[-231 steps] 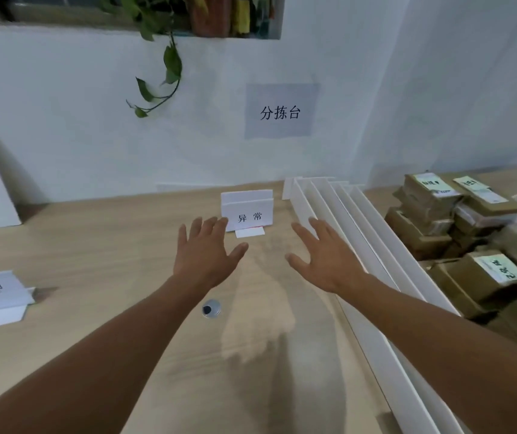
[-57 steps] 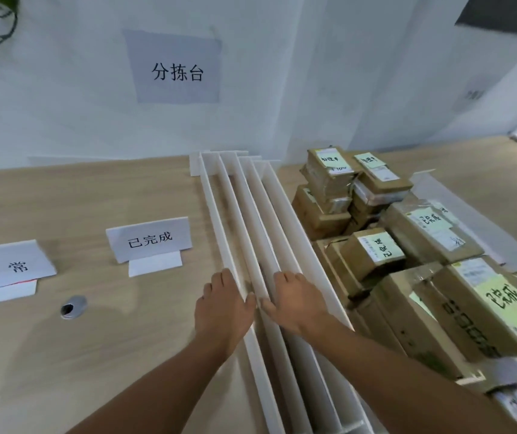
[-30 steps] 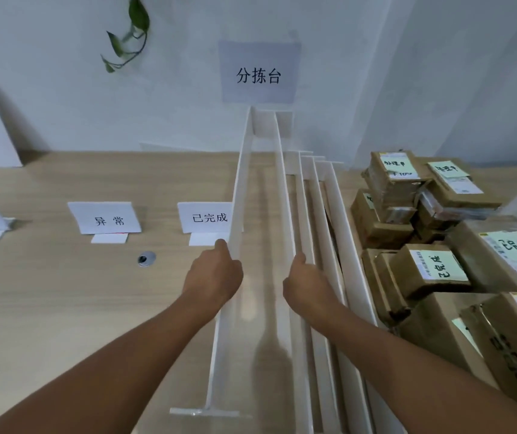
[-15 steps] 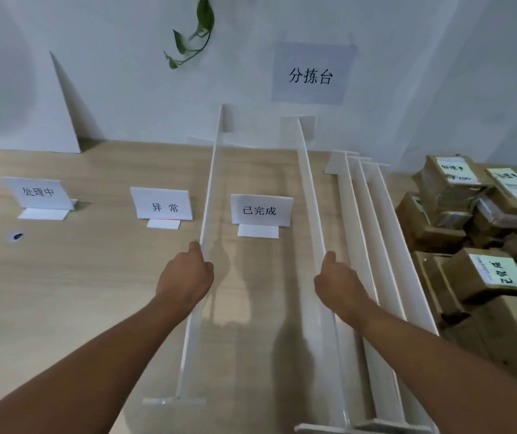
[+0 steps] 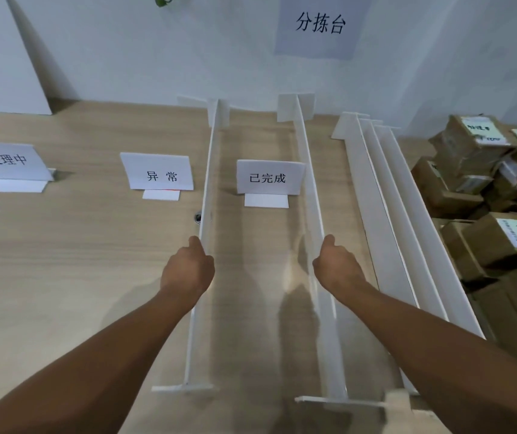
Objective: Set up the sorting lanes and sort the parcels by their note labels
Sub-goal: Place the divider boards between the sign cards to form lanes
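The left hand (image 5: 188,270) grips the left divider (image 5: 209,183), fingers curled over its top edge; the right hand (image 5: 335,267) grips the right divider (image 5: 308,183) likewise. The 已完成 sign (image 5: 269,178) stands between them.

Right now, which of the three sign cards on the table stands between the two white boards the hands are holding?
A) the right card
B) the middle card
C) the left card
A: the right card stands between the left board, gripped by the left hand, and the right board, gripped by the right hand; the middle card and the left card sit left of both boards.
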Action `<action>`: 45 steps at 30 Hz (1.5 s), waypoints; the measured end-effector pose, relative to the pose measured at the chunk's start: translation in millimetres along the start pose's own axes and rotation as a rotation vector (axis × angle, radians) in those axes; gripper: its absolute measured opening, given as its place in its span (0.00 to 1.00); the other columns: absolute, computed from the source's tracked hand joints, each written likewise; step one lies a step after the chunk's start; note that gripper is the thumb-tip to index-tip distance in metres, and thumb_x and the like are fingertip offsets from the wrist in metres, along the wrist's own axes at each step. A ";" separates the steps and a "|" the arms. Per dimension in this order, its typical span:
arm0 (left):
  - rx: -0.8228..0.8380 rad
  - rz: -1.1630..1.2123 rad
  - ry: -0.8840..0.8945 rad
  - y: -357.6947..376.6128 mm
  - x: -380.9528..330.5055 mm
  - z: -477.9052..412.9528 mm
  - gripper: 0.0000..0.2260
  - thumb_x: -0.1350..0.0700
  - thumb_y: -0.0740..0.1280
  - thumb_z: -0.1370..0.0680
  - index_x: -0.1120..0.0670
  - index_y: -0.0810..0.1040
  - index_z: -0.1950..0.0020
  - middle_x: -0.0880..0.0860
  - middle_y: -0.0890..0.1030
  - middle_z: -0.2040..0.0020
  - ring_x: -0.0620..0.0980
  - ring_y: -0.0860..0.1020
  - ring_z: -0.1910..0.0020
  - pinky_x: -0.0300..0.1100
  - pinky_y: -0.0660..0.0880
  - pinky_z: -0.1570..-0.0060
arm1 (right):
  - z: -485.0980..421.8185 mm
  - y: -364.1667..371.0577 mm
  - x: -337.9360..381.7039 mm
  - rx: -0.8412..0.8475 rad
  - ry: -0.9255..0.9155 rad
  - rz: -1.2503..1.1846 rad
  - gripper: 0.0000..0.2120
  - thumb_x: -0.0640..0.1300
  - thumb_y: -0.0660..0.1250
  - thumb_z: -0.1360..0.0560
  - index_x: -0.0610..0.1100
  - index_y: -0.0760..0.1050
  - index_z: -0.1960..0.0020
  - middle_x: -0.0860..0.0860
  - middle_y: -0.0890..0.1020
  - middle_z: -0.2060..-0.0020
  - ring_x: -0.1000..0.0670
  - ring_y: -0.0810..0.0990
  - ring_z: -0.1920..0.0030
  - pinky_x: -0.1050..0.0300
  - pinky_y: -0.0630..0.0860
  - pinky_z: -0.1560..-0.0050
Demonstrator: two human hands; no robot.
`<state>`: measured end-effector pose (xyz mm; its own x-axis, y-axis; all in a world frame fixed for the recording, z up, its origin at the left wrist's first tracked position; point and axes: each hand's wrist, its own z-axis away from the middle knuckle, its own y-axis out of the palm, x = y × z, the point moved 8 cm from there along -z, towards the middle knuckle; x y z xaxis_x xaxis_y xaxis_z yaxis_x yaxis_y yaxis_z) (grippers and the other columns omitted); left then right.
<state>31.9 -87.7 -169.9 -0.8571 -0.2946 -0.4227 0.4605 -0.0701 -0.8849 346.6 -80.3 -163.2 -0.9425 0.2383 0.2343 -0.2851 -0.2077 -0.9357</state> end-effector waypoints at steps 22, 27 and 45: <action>0.002 -0.074 -0.033 15.9 32.7 -13.2 0.05 0.55 0.59 0.19 0.55 0.65 0.47 0.54 0.74 0.61 0.53 0.72 0.66 0.46 0.68 0.68 | -18.3 28.1 -36.2 0.009 0.057 0.031 0.09 0.39 0.61 0.23 0.43 0.61 0.47 0.47 0.72 0.64 0.48 0.71 0.67 0.55 0.64 0.71; 0.026 -0.093 -0.043 13.6 37.4 -11.7 0.08 0.53 0.60 0.18 0.56 0.65 0.46 0.56 0.76 0.56 0.55 0.75 0.62 0.49 0.72 0.64 | -11.9 25.0 -35.3 0.014 0.033 0.068 0.10 0.45 0.60 0.20 0.42 0.64 0.42 0.49 0.71 0.65 0.46 0.74 0.64 0.54 0.67 0.68; -0.119 -0.205 0.630 47.1 -283.1 99.0 0.44 0.29 0.55 0.22 0.58 0.51 0.17 0.56 0.50 0.16 0.59 0.41 0.18 0.56 0.42 0.20 | 87.9 -163.6 -231.0 -0.247 0.069 0.259 0.38 0.69 0.46 0.22 0.52 0.50 0.17 0.45 0.57 0.19 0.44 0.50 0.19 0.42 0.51 0.21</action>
<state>319.1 -101.9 -72.5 -0.9120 0.3287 -0.2455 0.2766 0.0506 -0.9597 595.6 -184.8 -41.1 -0.9616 0.2729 -0.0290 0.0198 -0.0362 -0.9991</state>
